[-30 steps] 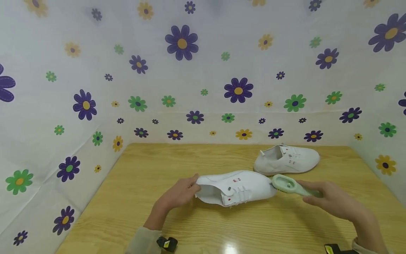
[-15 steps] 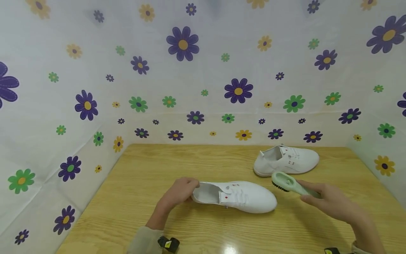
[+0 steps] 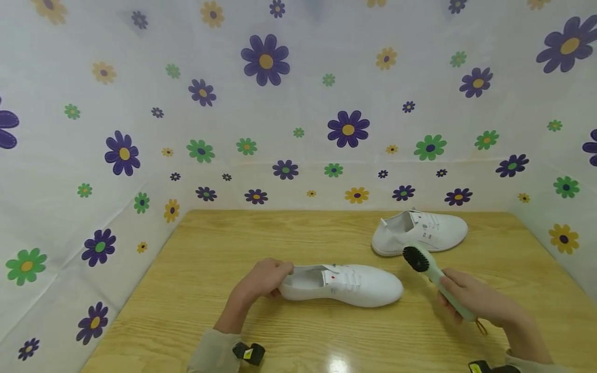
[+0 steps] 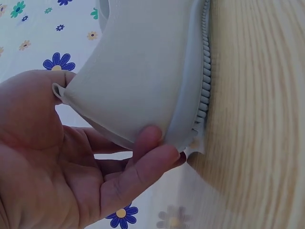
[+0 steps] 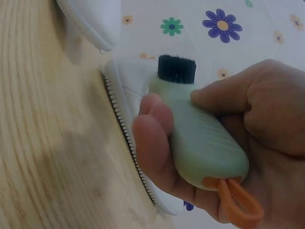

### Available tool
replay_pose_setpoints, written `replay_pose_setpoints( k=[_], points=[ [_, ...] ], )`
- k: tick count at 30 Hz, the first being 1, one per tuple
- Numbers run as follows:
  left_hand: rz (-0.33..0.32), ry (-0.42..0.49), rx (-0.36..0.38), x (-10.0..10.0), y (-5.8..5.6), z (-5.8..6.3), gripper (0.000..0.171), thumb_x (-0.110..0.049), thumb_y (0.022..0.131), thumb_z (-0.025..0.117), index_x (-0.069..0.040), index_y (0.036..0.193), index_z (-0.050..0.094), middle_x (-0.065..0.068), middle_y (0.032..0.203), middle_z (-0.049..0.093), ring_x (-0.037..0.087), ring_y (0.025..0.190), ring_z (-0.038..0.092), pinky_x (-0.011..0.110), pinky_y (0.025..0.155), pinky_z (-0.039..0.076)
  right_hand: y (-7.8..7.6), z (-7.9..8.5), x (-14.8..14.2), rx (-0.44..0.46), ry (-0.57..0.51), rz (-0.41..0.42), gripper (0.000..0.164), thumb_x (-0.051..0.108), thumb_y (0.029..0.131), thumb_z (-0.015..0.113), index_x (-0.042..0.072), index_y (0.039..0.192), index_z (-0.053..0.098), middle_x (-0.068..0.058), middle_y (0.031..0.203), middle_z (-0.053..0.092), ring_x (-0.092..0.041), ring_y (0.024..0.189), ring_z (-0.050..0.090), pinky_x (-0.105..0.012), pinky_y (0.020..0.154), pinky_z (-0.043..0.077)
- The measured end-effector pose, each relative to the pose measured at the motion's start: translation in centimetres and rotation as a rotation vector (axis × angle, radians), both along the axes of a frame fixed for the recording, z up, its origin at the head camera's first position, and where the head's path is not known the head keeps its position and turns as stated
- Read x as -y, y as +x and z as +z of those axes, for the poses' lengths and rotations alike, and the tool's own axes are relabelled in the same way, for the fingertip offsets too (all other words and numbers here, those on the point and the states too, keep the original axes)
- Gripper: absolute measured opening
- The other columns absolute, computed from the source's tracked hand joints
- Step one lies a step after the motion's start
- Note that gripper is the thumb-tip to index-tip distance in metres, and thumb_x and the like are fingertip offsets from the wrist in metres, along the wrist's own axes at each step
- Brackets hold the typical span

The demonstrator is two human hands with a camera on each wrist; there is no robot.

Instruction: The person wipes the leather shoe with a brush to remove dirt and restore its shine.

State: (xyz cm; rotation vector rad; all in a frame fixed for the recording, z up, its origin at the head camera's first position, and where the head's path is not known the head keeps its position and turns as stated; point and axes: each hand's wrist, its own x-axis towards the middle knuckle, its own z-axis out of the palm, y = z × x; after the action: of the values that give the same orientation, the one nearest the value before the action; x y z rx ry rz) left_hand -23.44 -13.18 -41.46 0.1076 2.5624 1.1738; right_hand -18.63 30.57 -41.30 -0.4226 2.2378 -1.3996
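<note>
A white lace-up shoe (image 3: 373, 287) stands sole down at the middle of the table, its toe to the right. My left hand (image 3: 262, 280) grips its heel; in the left wrist view the thumb is at the collar and curled fingers (image 4: 138, 179) lie against the heel. Whether the sole fully touches the wood I cannot tell. To the right of the toe, my right hand (image 3: 482, 298) holds a pale green scrub brush (image 3: 440, 280) by its handle, clear of the shoe. Its black bristles (image 5: 176, 69) face up, and an orange loop (image 5: 240, 205) hangs from the handle end.
A second white shoe (image 3: 440, 232) sits at the back right of the wooden table (image 3: 233, 238), just behind the brush head. Flower-printed white sheeting (image 3: 298, 103) encloses the back and both sides.
The shoe, tilted on its side with the brush at its toe, is now lowered and upright. My right hand has drawn the brush away and turned its bristles from downward to upward.
</note>
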Motion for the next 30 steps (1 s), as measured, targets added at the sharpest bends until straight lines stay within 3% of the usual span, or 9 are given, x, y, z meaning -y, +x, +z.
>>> replay_pose_setpoints(
  k=[6, 16, 21, 25, 30],
  points=[
    [0.012, -0.013, 0.02, 0.0, -0.1, 0.2, 0.035, -0.033, 0.089, 0.05, -0.005, 0.095, 0.071, 0.01, 0.08, 0.063, 0.023, 0.058, 0.058, 0.033, 0.053, 0.051, 0.0, -0.4, 1.2, 0.14, 0.001, -0.113, 0.032, 0.018, 0.109, 0.024, -0.01, 0.109, 0.04, -0.011, 0.078, 0.059, -0.02, 0.063, 0.06, -0.032, 0.054, 0.05],
    [-0.008, -0.011, 0.06, -0.2, -0.4, 0.1, 0.033, -0.035, 0.092, 0.051, -0.005, 0.096, 0.066, 0.009, 0.077, 0.06, 0.021, 0.06, 0.055, 0.03, 0.052, 0.048, 0.0, -1.6, 2.4, 0.116, 0.221, -0.276, 0.034, 0.021, 0.106, 0.026, -0.006, 0.105, 0.047, -0.013, 0.071, 0.055, -0.019, 0.052, 0.054, -0.029, 0.045, 0.045],
    [-0.034, -0.009, 0.048, -0.3, -0.6, 0.1, 0.037, -0.038, 0.095, 0.05, -0.005, 0.101, 0.065, 0.009, 0.08, 0.06, 0.022, 0.064, 0.056, 0.031, 0.054, 0.049, -0.5, -1.8, 2.6, 0.077, 0.334, -0.275, 0.04, 0.023, 0.106, 0.03, -0.011, 0.111, 0.049, -0.013, 0.078, 0.051, -0.017, 0.055, 0.046, -0.029, 0.045, 0.043],
    [-0.048, -0.002, 0.058, 0.0, -0.4, 0.2, 0.046, -0.044, 0.1, 0.046, -0.003, 0.11, 0.063, 0.01, 0.084, 0.06, 0.023, 0.066, 0.058, 0.032, 0.056, 0.051, -0.5, -1.9, 2.8, 0.052, 0.388, -0.248, 0.034, 0.023, 0.105, 0.036, -0.006, 0.102, 0.053, -0.01, 0.071, 0.048, -0.013, 0.046, 0.039, -0.026, 0.04, 0.039],
    [-0.05, 0.027, 0.058, 0.3, -0.2, 0.3, 0.054, -0.051, 0.103, 0.041, -0.003, 0.114, 0.062, 0.011, 0.081, 0.06, 0.023, 0.063, 0.058, 0.033, 0.055, 0.051, -0.5, -2.0, 3.1, 0.011, 0.424, -0.242, 0.029, 0.021, 0.103, 0.041, -0.005, 0.097, 0.053, -0.011, 0.072, 0.05, -0.014, 0.045, 0.047, -0.027, 0.038, 0.042]
  ],
)
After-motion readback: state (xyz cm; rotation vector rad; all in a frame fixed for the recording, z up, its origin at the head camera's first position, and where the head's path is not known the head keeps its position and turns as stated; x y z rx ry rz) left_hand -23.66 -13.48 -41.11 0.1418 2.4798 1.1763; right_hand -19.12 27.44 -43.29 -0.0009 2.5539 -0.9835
